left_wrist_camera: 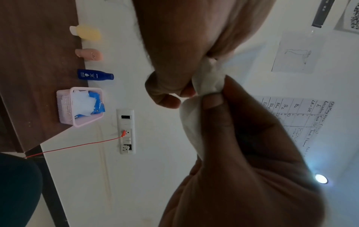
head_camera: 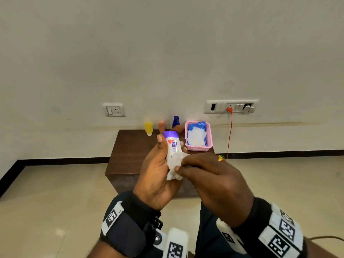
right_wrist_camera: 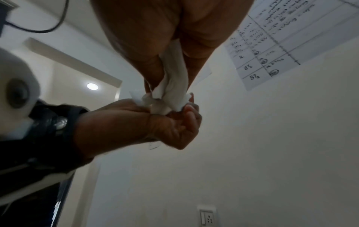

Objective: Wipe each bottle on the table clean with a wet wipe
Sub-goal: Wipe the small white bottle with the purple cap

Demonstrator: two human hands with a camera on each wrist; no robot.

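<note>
Head view, left to right along the back edge of the dark brown wooden table [head_camera: 130, 155]: small yellow plastic bottle standing on its white cap [head_camera: 148, 128], peach-coloured plastic bottle [head_camera: 161, 127], dark blue plastic lotion bottle [head_camera: 175, 121], then pink perforated plastic basket [head_camera: 208, 135] holding a blue pack of wet wipes [head_camera: 197, 135] with loose white sheets on top. These three bottles stand near the wall, well apart from both hands; whether any has been wiped cannot be told from surface appearance. Judgement: one bottle in hand now, up to three left, so the task is somewhere in its middle at best. The fourth bottle, white plastic with a purple cap [head_camera: 173, 144], is lifted off the table, upright, in front of the table. Left hand [head_camera: 158, 172]: palm turned up and inward, thumb up alongside the bottle's left flank, fingers curled round behind it, so a closed grasp on the bottle. Right hand [head_camera: 210, 175]: back of hand to the camera, fingers bent inward, pinching a crumpled white wet wipe [head_camera: 175, 164] against the bottle's lower body. The right wrist view confirms the wipe bunched between thumb and fingers. A ring with a yellow stone [head_camera: 221, 158] sits on the right hand. Cap and upper label not covered by the wipe at present.
</note>
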